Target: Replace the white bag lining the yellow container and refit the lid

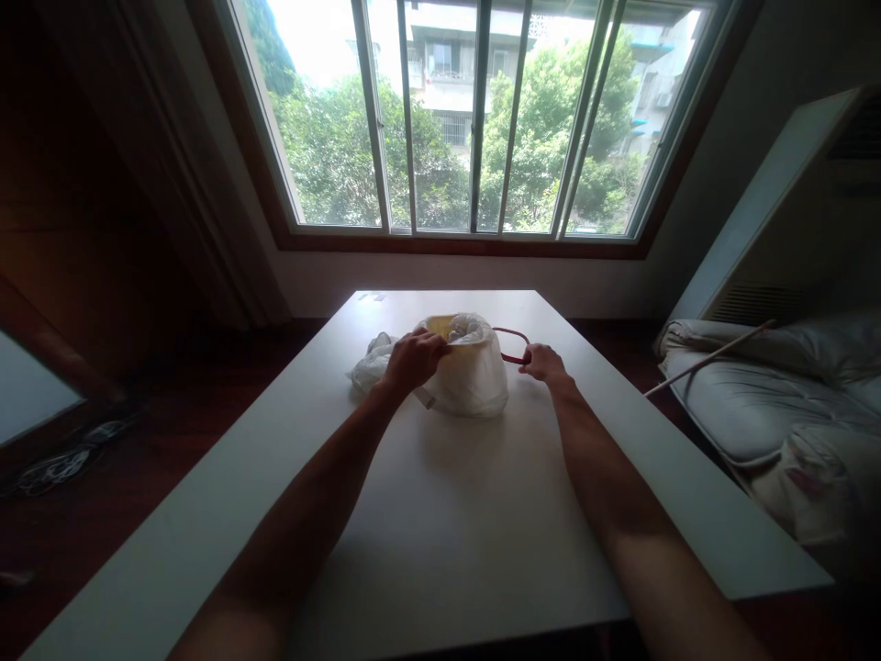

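Note:
A small container stands upright on the white table, covered by a thin white plastic bag that is folded over its rim. A yellowish inner wall shows at the opening, with crumpled white plastic inside. My left hand is closed on the bag at the near left of the rim; its fingertips are partly hidden. To the right, my right hand grips a thin red loop that reaches out from the container's side. I cannot tell whether it is a handle or a drawstring. More crumpled white plastic lies left of the container.
The white table narrows toward a window at the back. A pale padded seat with a thin stick across it stands at the right. Cables lie on the dark floor at the left.

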A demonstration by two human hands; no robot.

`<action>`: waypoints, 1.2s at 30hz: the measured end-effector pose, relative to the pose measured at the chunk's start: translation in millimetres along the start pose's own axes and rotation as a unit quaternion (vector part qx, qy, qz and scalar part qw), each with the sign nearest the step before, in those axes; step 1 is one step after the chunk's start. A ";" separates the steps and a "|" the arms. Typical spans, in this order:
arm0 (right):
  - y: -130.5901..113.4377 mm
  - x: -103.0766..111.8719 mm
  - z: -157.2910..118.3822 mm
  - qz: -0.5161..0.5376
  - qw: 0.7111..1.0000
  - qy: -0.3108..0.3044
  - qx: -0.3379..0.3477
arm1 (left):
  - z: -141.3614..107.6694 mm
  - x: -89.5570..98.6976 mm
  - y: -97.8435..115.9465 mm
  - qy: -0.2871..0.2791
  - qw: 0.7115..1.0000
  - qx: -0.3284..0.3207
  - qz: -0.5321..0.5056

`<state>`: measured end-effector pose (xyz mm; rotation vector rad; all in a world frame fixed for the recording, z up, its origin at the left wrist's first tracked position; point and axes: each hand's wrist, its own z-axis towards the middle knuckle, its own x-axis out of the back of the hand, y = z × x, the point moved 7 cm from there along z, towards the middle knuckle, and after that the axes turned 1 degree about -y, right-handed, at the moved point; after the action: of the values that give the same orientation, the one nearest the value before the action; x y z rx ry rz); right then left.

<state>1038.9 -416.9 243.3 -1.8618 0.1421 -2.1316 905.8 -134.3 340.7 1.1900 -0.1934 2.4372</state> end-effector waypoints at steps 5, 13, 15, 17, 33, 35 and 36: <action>-4.3 -5.4 -1.8 0.018 0.998 -0.065 0.006 | -0.9 -0.3 -1.0 -0.001 1.000 0.005 -0.003; -4.8 -8.0 -6.5 0.057 0.990 -0.131 0.007 | -0.4 -0.3 -1.6 -0.014 1.000 0.018 -0.009; -5.4 -8.5 -8.1 0.065 0.987 -0.145 0.004 | -0.4 -0.1 -1.5 -0.015 1.000 0.019 -0.012; -7.1 -7.6 -9.2 0.071 0.985 -0.157 0.009 | -0.4 0.0 -1.3 -0.015 1.000 0.019 -0.017; -68.2 38.7 -13.2 0.341 0.933 -0.114 0.031 | 1.6 9.6 -4.0 -0.013 0.993 -0.004 -0.116; -65.0 36.5 -14.5 0.347 0.929 -0.126 0.000 | 2.7 13.5 -10.2 0.004 0.988 -0.005 -0.154; -63.2 36.5 -15.0 0.351 0.928 -0.126 -0.011 | 3.5 15.5 -15.8 0.019 0.985 0.000 -0.171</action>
<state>1009.8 -369.6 293.0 -1.7179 0.6647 -1.3989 906.6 -116.3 354.0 1.0763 0.0226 2.1561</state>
